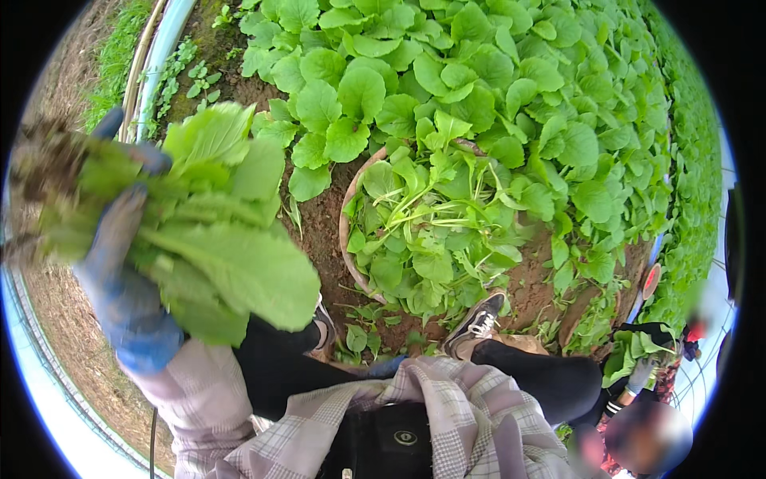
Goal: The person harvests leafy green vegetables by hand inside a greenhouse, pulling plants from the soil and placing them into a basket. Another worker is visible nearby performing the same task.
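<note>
At the far left, my left hand [116, 230], in a soiled blue glove, grips a bunch of leafy greens [233, 239]. Their broad leaves point right, and the blurred, soil-covered roots [48, 161] stick out past the glove to the left. Part of my right hand [388, 366], also in a blue glove, shows low between my shoes, mostly covered by my plaid coat [359, 398]; its fingers are hard to make out. Before me on the soil stands a round basket [345, 224], heaped with picked greens [431, 239].
A dense bed of growing greens [479, 66] spreads beyond the basket. My right shoe [479, 323] is beside the basket's near edge. A light-blue border strip [160, 60] runs along the left. A co-worker's gloved hand [643, 374] holds greens at lower right, near a second basket [577, 317].
</note>
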Tool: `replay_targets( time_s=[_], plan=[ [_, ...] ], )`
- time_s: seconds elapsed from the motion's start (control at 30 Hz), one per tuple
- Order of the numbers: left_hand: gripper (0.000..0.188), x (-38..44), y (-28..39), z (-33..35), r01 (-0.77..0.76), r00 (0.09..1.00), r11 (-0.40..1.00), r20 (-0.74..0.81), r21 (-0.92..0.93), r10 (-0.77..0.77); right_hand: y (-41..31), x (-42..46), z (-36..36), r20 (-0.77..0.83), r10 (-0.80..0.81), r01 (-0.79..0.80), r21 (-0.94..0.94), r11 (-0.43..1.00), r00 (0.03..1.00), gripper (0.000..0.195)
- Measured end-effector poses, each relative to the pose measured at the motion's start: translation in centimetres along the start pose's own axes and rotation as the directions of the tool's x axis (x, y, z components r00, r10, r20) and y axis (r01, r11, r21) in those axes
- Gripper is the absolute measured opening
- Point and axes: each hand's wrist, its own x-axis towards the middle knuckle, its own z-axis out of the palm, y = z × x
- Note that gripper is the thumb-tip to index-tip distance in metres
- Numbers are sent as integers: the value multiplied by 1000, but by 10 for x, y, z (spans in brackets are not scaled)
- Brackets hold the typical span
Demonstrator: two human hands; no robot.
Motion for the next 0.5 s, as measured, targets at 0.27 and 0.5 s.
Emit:
replay_targets(
  time_s=[0.27,0.5],
  plan=[
    [52,19,29,47,-147,989,962,-66,-229,136,-105,4,-60,-600,17,-356,-451,818,800,43],
    [37,1,33,35,-144,990,898,-71,-416,126,-225,-102,-149,-639,-763,-807,-501,313,101,34]
  ],
)
